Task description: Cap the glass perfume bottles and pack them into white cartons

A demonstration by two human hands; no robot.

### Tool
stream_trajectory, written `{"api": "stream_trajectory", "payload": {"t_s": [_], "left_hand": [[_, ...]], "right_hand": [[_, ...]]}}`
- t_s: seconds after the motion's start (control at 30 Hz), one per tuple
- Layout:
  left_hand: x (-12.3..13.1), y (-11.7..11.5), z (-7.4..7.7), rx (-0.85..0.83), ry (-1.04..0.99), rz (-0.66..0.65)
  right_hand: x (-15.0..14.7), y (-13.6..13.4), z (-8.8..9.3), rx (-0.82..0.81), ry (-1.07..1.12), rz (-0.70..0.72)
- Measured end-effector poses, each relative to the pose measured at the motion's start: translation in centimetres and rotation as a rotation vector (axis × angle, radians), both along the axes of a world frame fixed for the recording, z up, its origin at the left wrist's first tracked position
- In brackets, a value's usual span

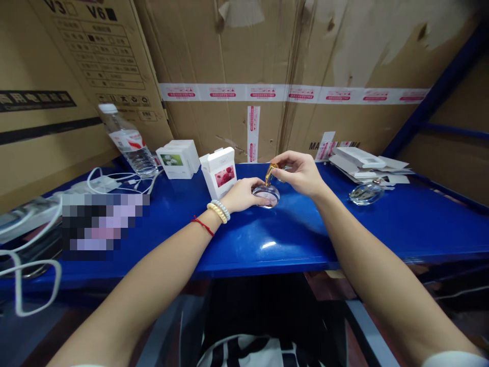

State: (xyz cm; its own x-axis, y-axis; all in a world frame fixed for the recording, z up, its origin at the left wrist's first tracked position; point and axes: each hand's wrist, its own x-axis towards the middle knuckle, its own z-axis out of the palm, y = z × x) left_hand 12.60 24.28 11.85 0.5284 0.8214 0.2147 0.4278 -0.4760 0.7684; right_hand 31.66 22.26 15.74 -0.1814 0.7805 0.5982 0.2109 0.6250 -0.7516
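A round clear perfume bottle [267,195] with a gold sprayer top stands on the blue shelf [290,239]. My left hand [242,194] holds the bottle's body from the left side. My right hand [300,173] pinches the gold top [271,173] from above and to the right. Just left of the bottle stands an open white box with a pink flower picture [221,173].
Two white boxes [178,159] and a plastic water bottle [128,140] stand at the back left, beside white cables [114,181]. A second clear perfume bottle [365,193] and flattened white cartons [362,162] lie at the right. Cardboard boxes wall the back.
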Motion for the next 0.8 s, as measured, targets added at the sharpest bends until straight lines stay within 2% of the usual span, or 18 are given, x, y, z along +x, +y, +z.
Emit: {"api": "stream_trajectory", "payload": {"t_s": [0.3, 0.43, 0.6, 0.8], "left_hand": [[0.1, -0.1, 0.1, 0.052, 0.034, 0.006], [0.1, -0.1, -0.1, 0.034, 0.007, -0.013], [0.1, -0.2, -0.2, 0.058, 0.012, -0.001], [-0.3, -0.3, 0.3, 0.088, 0.102, -0.034]], "right_hand": [[0.1, 0.9, -1.3, -0.035, -0.183, 0.032], [0.2, 1.2, -1.7, -0.016, -0.185, 0.046], [0.4, 1.4, -1.8, -0.117, -0.15, 0.1], [0.6, 1.5, -1.8, -0.151, -0.101, 0.187]]}}
